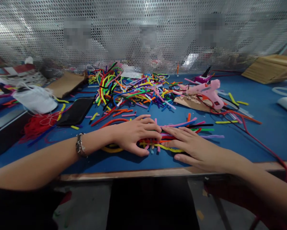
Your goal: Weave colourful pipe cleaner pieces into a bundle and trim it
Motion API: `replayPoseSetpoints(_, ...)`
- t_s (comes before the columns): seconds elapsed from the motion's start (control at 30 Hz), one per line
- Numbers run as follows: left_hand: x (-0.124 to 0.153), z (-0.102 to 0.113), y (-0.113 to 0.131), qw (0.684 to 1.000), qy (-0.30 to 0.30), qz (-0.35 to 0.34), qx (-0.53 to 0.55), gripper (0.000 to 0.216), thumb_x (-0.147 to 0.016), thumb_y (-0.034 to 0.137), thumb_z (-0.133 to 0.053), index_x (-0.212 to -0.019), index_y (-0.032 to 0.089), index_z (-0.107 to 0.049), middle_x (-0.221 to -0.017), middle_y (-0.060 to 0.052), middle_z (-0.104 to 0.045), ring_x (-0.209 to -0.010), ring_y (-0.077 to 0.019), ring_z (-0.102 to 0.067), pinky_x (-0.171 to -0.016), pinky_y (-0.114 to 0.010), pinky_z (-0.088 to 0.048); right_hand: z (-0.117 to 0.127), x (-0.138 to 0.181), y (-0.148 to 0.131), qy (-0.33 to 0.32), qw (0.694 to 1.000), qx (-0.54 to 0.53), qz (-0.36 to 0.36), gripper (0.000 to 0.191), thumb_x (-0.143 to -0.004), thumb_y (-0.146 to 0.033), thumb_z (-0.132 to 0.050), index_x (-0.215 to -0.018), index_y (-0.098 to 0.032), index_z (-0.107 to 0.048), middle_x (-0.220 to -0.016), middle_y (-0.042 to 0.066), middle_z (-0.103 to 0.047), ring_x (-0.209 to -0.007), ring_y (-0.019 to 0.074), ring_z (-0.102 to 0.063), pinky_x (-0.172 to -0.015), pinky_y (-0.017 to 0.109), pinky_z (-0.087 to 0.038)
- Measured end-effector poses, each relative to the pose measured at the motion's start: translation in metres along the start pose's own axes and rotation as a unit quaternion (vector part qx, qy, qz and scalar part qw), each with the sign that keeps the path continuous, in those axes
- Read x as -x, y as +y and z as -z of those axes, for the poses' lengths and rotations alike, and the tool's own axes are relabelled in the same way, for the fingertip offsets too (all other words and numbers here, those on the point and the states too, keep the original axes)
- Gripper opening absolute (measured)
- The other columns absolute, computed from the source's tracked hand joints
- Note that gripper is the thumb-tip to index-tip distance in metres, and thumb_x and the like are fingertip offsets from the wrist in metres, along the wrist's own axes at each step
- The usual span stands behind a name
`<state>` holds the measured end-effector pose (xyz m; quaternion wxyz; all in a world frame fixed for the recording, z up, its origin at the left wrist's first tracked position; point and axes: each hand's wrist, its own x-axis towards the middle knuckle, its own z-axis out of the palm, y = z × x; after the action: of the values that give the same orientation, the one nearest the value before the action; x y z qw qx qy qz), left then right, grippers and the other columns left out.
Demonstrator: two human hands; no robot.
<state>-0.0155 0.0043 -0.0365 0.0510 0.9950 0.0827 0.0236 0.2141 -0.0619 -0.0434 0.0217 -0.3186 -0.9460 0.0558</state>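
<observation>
My left hand [136,134] and my right hand [191,145] lie flat, fingers stretched out, on a small bunch of coloured pipe cleaners [181,125] near the front edge of the blue table [265,127]. Their fingertips almost meet in the middle. Red, yellow, pink and green pieces stick out from under both palms. A bracelet [80,145] sits on my left wrist. Further back lies a large loose heap of pipe cleaners [131,88] in many colours.
A pink glue gun [207,91] rests on a scrap of cardboard at the right, its red cord trailing off the table. A black phone [75,110] and a white bag [35,99] lie left. A perforated metal screen [143,35] stands behind, people beyond it.
</observation>
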Motion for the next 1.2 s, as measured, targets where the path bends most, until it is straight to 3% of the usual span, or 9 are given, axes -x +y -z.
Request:
replayPoseSetpoints(0.3, 0.003, -0.001, 0.0, 1.0, -0.002, 0.002, 0.026, 0.039, -0.074, 0.037, -0.05, -0.109, 0.021, -0.048, -0.118, -0.007, -0.049, -0.112, -0.0236, -0.038, -0.103, -0.041, -0.01, -0.001, 0.0, 0.001, 0.004, 1.0, -0.005, -0.004, 0.037, -0.087, -0.034, -0.036, -0.121, -0.023, -0.047, -0.137, 0.014, -0.031, -0.128, 0.0221, -0.022, -0.098, 0.05, -0.026)
replayPoseSetpoints(0.47, -0.003, -0.004, -0.003, 0.988, 0.065, 0.069, 0.121, 0.039, -0.083, 0.039, -0.038, -0.114, 0.015, -0.04, -0.117, -0.01, -0.048, -0.108, -0.0178, -0.042, -0.095, -0.031, -0.03, -0.004, 0.0, 0.002, 0.01, 1.0, -0.004, -0.002, 0.038, -0.087, -0.036, -0.035, -0.121, -0.023, -0.047, -0.138, 0.015, -0.029, -0.129, 0.0222, -0.02, -0.098, 0.05, -0.024)
replayPoseSetpoints(0.63, -0.015, -0.005, -0.002, 0.989, 0.044, 0.14, 0.012, 0.048, -0.074, 0.049, -0.051, -0.108, 0.015, -0.048, -0.116, -0.009, -0.05, -0.105, -0.0228, -0.046, -0.091, -0.034, -0.034, -0.006, 0.001, 0.003, 0.011, 1.0, 0.0, -0.005, 0.04, -0.088, -0.037, -0.032, -0.123, -0.024, -0.044, -0.139, 0.015, -0.027, -0.129, 0.0231, -0.02, -0.098, 0.05, -0.024)
replayPoseSetpoints(0.8, -0.014, -0.005, 0.004, 0.981, 0.051, 0.182, -0.052, 0.046, -0.072, 0.053, -0.05, -0.099, 0.016, -0.053, -0.108, -0.007, -0.056, -0.097, -0.0229, -0.051, -0.091, -0.039, -0.033, -0.007, 0.002, 0.003, 0.017, 1.0, 0.011, -0.002, 0.04, -0.088, -0.038, -0.032, -0.124, -0.024, -0.044, -0.138, 0.015, -0.029, -0.128, 0.0228, -0.021, -0.098, 0.05, -0.025)
replayPoseSetpoints(0.9, -0.01, -0.004, 0.003, 0.988, 0.068, 0.13, -0.051, 0.038, -0.078, 0.046, -0.047, -0.104, 0.018, -0.051, -0.113, -0.006, -0.054, -0.105, -0.0203, -0.048, -0.099, -0.04, -0.023, -0.008, 0.002, 0.003, 0.025, 1.0, 0.017, -0.001, 0.04, -0.088, -0.037, -0.033, -0.123, -0.024, -0.045, -0.138, 0.015, -0.029, -0.128, 0.0227, -0.021, -0.098, 0.05, -0.025)
replayPoseSetpoints(1.03, -0.006, 0.002, -0.003, 0.999, 0.02, 0.025, -0.023, 0.03, -0.084, 0.035, -0.042, -0.109, 0.021, -0.049, -0.117, -0.004, -0.053, -0.111, -0.0163, -0.045, -0.101, -0.034, -0.021, -0.008, 0.002, 0.003, 0.029, 0.999, 0.02, 0.005, 0.038, -0.088, -0.036, -0.033, -0.121, -0.023, -0.046, -0.137, 0.013, -0.032, -0.128, 0.0219, -0.022, -0.098, 0.049, -0.026)
replayPoseSetpoints(1.2, 0.0, 0.0, -0.007, 0.999, 0.011, 0.034, -0.018, 0.035, -0.082, 0.036, -0.044, -0.112, 0.02, -0.049, -0.116, -0.007, -0.054, -0.109, -0.0205, -0.046, -0.102, -0.039, -0.019, -0.007, 0.002, 0.003, 0.03, 0.999, 0.025, 0.005, 0.038, -0.088, -0.036, -0.033, -0.121, -0.023, -0.047, -0.137, 0.012, -0.032, -0.128, 0.0206, -0.023, -0.099, 0.047, -0.026)
